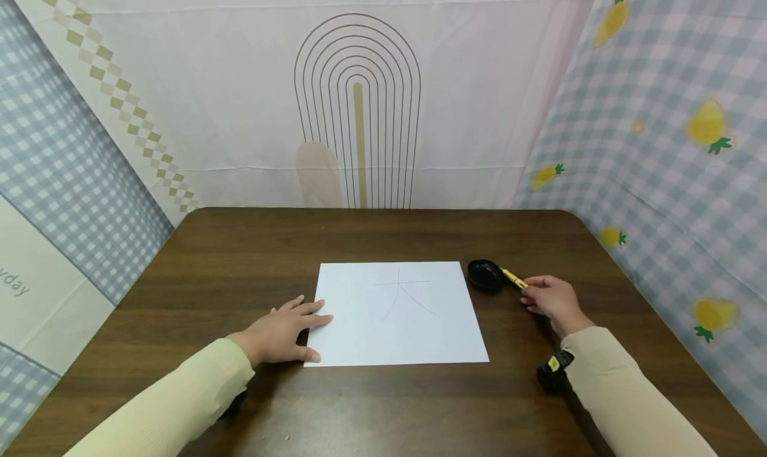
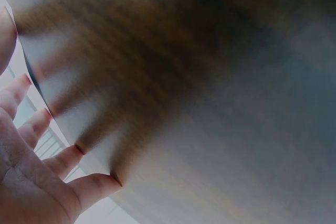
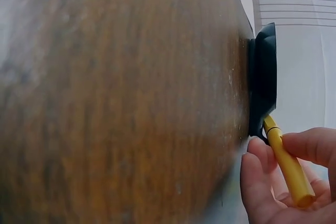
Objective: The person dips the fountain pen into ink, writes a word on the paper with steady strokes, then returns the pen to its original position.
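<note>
A white sheet of paper [image 1: 395, 337] lies on the table, bearing thin dark strokes: a level line crossed by an upright one, with two slanting legs below. My left hand [image 1: 289, 330] rests with spread fingers on the sheet's left edge; in the left wrist view its fingertips [image 2: 31, 124] meet the paper's edge. To the right of the sheet, my right hand [image 1: 552, 300] pinches a yellow pen [image 3: 289, 169] between thumb and fingers. The pen's far end rests at the rim of a small round black dish [image 1: 486, 276]. Whether that end has a tip or cap is hidden.
The brown wooden table [image 1: 383, 410] has rounded far corners. A pale printed cloth [image 1: 479, 110] hangs behind it, and checked cloth [image 1: 659, 177] hangs along the right side. A black wrist device [image 1: 554, 372] sits below the right sleeve, close above the tabletop.
</note>
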Action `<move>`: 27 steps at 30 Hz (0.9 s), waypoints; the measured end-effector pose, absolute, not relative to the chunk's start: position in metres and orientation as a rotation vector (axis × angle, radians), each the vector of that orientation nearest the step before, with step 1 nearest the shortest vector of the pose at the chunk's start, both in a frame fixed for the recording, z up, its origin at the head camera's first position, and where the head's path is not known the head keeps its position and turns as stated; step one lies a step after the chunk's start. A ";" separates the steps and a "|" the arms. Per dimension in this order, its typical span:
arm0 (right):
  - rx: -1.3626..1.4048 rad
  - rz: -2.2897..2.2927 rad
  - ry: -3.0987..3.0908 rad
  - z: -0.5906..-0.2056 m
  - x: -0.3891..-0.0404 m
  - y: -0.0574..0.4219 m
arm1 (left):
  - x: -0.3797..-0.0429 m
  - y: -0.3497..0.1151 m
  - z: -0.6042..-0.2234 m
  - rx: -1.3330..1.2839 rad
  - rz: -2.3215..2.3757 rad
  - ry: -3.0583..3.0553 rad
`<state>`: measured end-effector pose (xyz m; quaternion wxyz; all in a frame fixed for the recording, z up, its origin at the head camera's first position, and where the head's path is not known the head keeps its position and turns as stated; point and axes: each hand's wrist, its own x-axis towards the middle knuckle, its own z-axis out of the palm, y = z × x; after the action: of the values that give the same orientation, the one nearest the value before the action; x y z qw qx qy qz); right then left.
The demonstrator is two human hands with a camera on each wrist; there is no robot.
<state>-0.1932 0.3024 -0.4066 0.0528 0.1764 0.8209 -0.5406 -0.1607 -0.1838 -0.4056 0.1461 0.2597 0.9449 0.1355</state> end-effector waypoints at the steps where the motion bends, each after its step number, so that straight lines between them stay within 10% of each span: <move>1: 0.533 -1.632 2.502 -0.407 -0.193 0.302 | -0.161 -0.184 -0.406 0.747 0.392 2.720; 27: 0.443 -1.457 2.609 -0.406 -0.194 0.297 | -0.160 -0.184 -0.405 0.738 0.398 2.710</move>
<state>-0.1938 0.2969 -0.4063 0.0604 0.1464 0.8621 -0.4814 -0.1603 -0.1836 -0.4047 0.1517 0.2572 0.9442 0.1388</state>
